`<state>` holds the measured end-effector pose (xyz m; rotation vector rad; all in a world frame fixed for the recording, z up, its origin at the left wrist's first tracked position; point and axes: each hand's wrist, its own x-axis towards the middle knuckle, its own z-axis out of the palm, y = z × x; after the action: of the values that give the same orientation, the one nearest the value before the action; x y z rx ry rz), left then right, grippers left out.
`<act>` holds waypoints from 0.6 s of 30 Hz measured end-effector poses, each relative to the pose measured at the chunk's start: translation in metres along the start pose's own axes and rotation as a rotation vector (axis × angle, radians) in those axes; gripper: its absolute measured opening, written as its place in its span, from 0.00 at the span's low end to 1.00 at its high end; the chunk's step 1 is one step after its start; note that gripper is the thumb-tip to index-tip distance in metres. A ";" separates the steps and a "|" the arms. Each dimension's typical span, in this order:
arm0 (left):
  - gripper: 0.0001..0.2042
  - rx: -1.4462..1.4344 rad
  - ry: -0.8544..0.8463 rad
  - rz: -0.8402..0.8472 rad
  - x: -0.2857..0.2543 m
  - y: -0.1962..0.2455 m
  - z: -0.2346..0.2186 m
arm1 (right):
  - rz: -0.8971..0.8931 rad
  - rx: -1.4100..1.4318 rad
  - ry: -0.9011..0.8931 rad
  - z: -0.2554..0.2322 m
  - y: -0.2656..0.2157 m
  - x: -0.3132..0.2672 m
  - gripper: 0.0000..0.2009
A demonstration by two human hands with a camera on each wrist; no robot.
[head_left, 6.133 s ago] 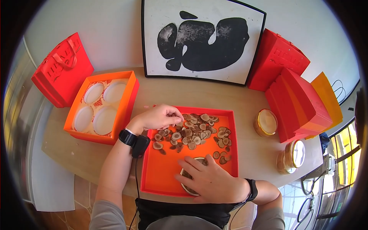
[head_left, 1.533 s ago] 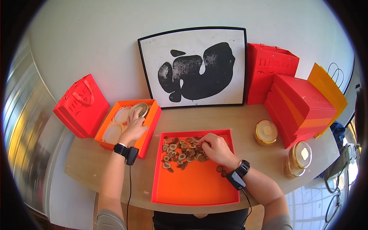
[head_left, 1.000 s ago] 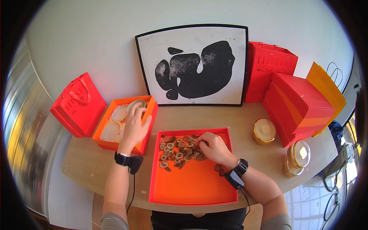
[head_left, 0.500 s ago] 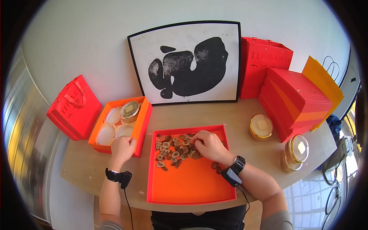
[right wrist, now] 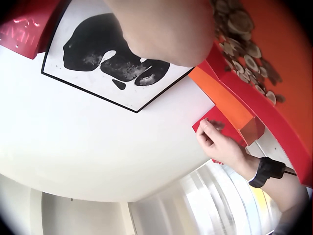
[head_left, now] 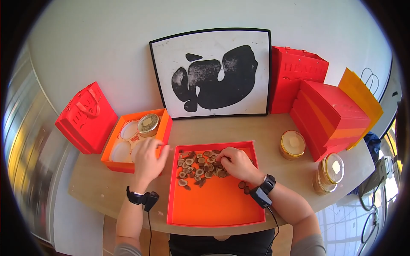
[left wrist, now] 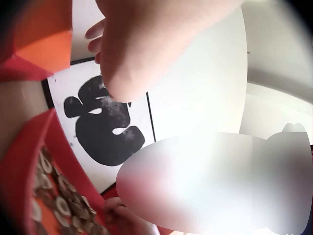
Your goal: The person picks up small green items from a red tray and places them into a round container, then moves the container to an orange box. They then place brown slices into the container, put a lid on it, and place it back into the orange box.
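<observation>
My left hand (head_left: 149, 163) hovers over the near right corner of the orange box (head_left: 112, 164), its fingers loosely bent with nothing visible in them. In that box's back right pocket sits a round lidded jar (head_left: 148, 123) with a pale label on its lid; the other round pockets hold nothing visible. My right hand (head_left: 240, 164) rests at the dried slices (head_left: 199, 172), brown-edged with pale centres, spread across the back of the red-rimmed orange tray (head_left: 215, 209). Its fingers are curled down into the pile; the fingertips are hidden, so I cannot tell what they pinch.
Gold-rimmed jars stand on the right: one single jar (head_left: 293, 145) and a stack (head_left: 329, 173). Behind them are red boxes (head_left: 329, 119) and a red bag (head_left: 299, 77). Another red bag (head_left: 87, 117) stands far left. A framed black-and-white picture (head_left: 211, 72) leans on the wall.
Earlier the right hand was over a jar in the tray. Then the left hand had a jar at the box's back right pocket, released it and drew back toward me. The right hand stays at the slices.
</observation>
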<state>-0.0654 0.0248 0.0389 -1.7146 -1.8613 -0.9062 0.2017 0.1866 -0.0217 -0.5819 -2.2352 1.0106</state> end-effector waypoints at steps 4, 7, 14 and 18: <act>0.11 -0.466 -0.485 -0.057 0.032 0.041 0.005 | 0.034 0.000 -0.023 -0.001 -0.004 0.001 0.10; 0.13 -0.621 -0.701 -0.135 0.047 0.046 0.035 | 0.006 0.001 -0.010 0.000 -0.002 0.000 0.10; 0.16 -0.556 -0.728 -0.074 0.040 0.013 0.081 | 0.042 -0.031 -0.074 -0.004 -0.009 0.001 0.09; 0.17 -0.564 -0.870 -0.127 0.036 0.004 0.079 | 0.029 -0.012 -0.086 0.002 -0.004 0.004 0.09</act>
<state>-0.0574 0.1069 0.0112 -2.6682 -2.4091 -0.8519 0.1966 0.1856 -0.0181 -0.5874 -2.3162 1.0552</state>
